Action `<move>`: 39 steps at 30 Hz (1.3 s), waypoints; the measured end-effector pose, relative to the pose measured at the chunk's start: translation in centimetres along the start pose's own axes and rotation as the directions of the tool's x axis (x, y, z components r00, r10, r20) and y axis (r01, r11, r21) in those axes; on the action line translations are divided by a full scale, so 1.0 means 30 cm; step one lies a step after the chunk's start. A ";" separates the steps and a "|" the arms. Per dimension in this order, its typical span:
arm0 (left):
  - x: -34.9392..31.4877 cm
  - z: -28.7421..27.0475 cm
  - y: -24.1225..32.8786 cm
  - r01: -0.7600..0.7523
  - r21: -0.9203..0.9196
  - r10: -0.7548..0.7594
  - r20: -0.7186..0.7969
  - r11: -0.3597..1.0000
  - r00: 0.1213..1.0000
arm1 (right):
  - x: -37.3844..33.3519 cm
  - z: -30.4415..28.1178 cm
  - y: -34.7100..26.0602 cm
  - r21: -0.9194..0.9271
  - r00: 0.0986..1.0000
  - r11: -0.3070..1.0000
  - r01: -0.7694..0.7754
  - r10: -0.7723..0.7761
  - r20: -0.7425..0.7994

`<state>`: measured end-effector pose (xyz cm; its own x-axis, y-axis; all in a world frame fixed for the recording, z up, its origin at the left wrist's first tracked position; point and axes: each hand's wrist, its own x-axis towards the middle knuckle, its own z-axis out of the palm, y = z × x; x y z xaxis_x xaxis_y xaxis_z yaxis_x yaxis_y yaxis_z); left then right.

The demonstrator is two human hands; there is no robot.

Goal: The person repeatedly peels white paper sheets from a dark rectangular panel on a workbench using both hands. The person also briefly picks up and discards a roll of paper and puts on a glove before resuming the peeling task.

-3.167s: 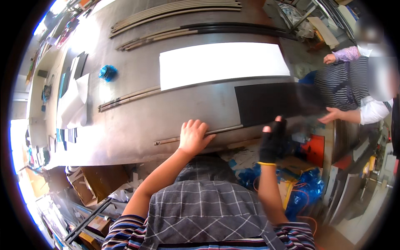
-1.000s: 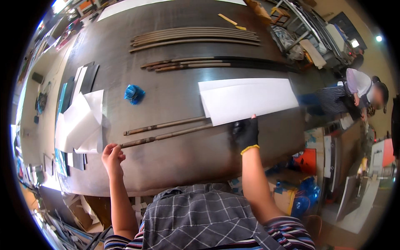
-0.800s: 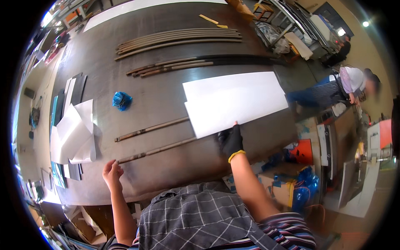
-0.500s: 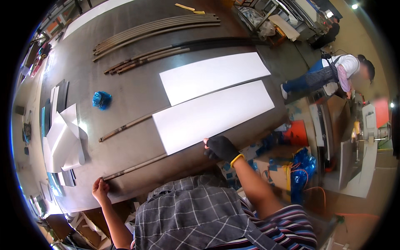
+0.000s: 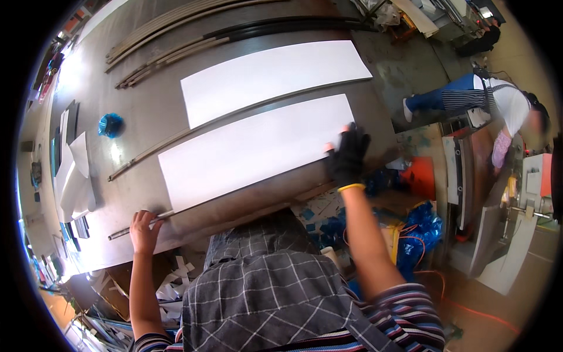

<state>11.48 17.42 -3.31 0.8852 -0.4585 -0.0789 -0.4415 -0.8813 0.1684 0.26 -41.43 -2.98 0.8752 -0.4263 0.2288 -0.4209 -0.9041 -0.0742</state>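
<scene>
My bare left hand (image 5: 144, 233) has its fingers closed around a thin rod (image 5: 121, 234) near the table's front edge. The rod's left end sticks out past the hand, and its other end reaches the corner of the near white sheet (image 5: 258, 154). My right hand (image 5: 349, 157), in a black glove with some bare fingertips, is spread at the right end of that sheet, partly over its edge. Whether the palm presses down cannot be told. Beyond lies a second long white sheet (image 5: 275, 82). Another rod (image 5: 138, 159) runs from under or beside it to the left.
Several long rods (image 5: 176, 56) lie across the far part of the metal table (image 5: 146, 126). A blue plastic-wrapped lump (image 5: 110, 125) and crumpled white sheets (image 5: 75, 176) are at left. Blue plastic (image 5: 419, 240) and boxes stand right, beside a bent-over co-worker (image 5: 510, 105).
My right hand has moved right and away from me along the near sheet, its fingers now spread. My left hand has slid from the rod's end toward the sheet. The view has shifted.
</scene>
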 end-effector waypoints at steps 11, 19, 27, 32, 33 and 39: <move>0.025 -0.047 0.198 0.033 -0.147 -0.035 -0.014 0.989 0.999 | 0.002 -0.005 0.092 0.014 0.925 0.932 0.362 -0.361 0.119; 0.021 0.033 0.242 -0.067 -0.343 -0.032 -0.276 0.937 0.961 | -0.252 -0.039 -0.776 0.512 0.832 0.728 0.455 -0.552 0.046; -0.019 0.027 0.208 -0.068 -0.377 -0.053 -0.301 0.924 0.952 | -0.313 -0.107 -1.016 0.653 0.830 0.635 0.413 -0.558 0.017; -0.026 0.009 0.170 -0.066 -0.391 -0.032 -0.238 0.918 0.971 | -0.267 -0.130 -1.073 0.482 0.820 0.765 0.428 -0.553 0.149; -0.028 0.011 0.169 -0.064 -0.392 -0.030 -0.228 0.918 0.973 | -0.272 -0.132 -1.094 0.457 0.809 0.775 0.435 -0.560 0.180; -0.043 0.008 0.194 -0.016 -0.414 -0.075 -0.202 0.910 0.976 | -0.272 -0.107 -1.043 0.339 0.876 0.871 0.355 -0.437 0.207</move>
<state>7.73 12.86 -2.47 0.9272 -0.3583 0.1089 -0.3548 -0.7475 0.5616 5.51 -9.56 0.60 0.9994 0.0150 0.0323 0.0243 -0.9497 -0.3123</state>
